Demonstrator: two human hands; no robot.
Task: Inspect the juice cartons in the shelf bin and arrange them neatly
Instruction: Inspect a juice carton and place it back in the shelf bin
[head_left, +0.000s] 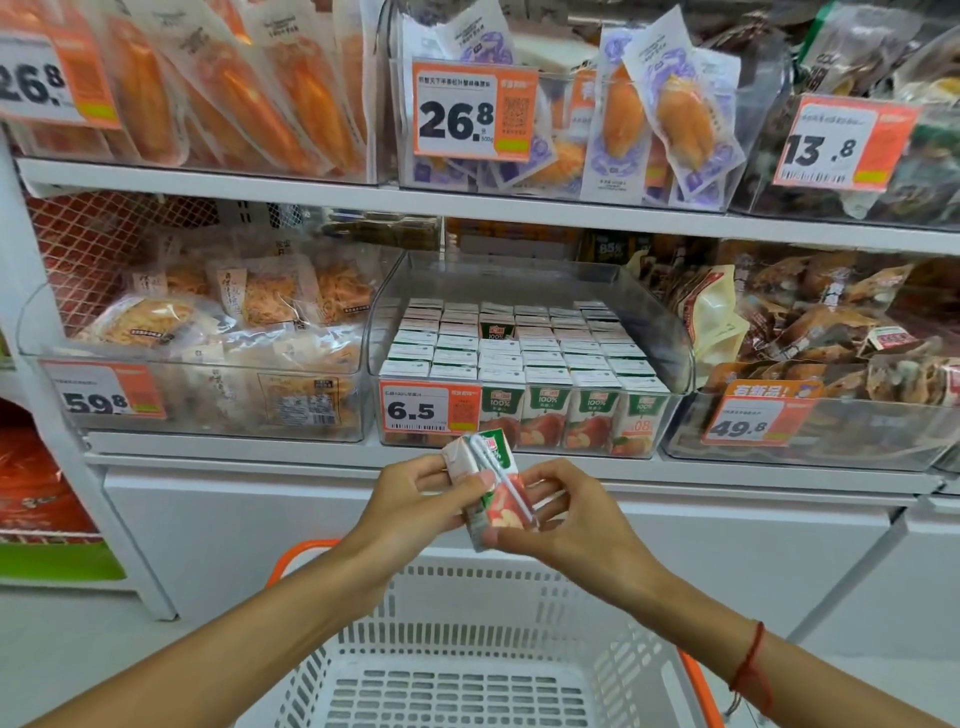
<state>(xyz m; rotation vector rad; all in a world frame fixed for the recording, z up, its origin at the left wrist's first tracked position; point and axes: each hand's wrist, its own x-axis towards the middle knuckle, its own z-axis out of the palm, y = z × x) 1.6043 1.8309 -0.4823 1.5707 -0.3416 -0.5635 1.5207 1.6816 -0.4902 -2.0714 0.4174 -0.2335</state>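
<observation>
Low in the middle of the frame, both hands hold one juice carton tilted, its wrapped straw facing up. Left hand grips the carton's left side, fingers curled behind it and thumb on the front. Right hand pinches its lower right, fingers bent round the edge. Just above, at center frame, the clear bin holds the other cartons upright in tight rows, with one gap near the back. A 6.5 price tag hangs on the bin's front. A white basket sits at bottom center.
</observation>
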